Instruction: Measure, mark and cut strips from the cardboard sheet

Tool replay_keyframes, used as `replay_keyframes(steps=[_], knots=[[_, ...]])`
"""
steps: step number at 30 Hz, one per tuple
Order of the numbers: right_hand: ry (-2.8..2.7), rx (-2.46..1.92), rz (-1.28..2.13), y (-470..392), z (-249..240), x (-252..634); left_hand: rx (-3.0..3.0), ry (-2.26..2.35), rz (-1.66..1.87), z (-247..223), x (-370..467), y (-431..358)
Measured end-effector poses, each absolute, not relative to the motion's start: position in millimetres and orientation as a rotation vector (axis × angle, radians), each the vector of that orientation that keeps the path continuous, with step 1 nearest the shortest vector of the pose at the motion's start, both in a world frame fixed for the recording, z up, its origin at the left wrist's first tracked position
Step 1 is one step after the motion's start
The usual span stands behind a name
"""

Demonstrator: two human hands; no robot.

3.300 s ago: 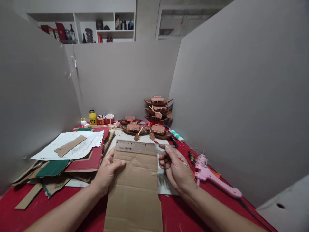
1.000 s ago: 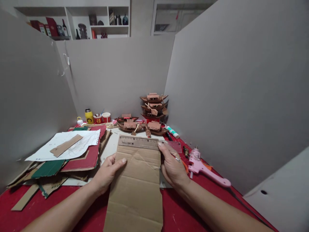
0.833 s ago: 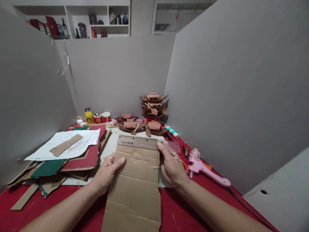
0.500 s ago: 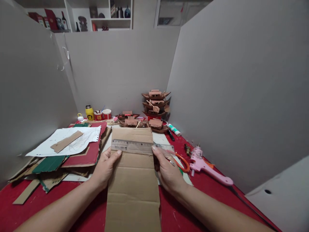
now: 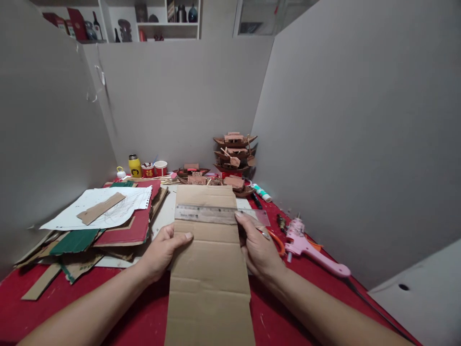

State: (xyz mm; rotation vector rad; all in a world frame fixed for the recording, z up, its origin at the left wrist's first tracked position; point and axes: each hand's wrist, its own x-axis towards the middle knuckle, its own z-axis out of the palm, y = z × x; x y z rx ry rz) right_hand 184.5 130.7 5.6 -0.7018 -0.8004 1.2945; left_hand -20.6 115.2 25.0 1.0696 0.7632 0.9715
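Observation:
A long strip of brown cardboard (image 5: 209,269) with crosswise creases stretches from the bottom of the view toward the middle. Across its far part lies a clear plastic ruler (image 5: 207,215), its right end jutting past the cardboard's edge. My left hand (image 5: 165,250) grips the left edge of the cardboard, thumb flat on top below the ruler and fingers hidden underneath. On the other side, my right hand (image 5: 259,245) holds the right edge, its thumb pressing the ruler against the cardboard. Orange-handled scissors (image 5: 278,241) lie partly hidden behind my right hand.
At left is a pile of cardboard pieces and a white paper sheet (image 5: 72,211). A pink glue gun (image 5: 306,247) rests at right, its cord trailing forward. Several model boats (image 5: 236,154) stand at the back near a yellow bottle (image 5: 134,166) and paper cups (image 5: 160,168). Grey panels enclose the table.
The cardboard and ruler have shifted a little to the right with both hands. My left thumb has come off the ruler and now sits lower on the cardboard.

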Motion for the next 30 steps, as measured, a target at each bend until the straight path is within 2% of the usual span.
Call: replay_keyframes(steps=[10,30], knots=[[-0.859,-0.716,1.29,125.7,6.1,181.9,1.027,0.781,1.102,34.0,-20.7,114.9],[-0.897,-0.692,1.258,127.3,3.2,183.3,0.992,0.839,1.133,34.4,-18.0,111.6]])
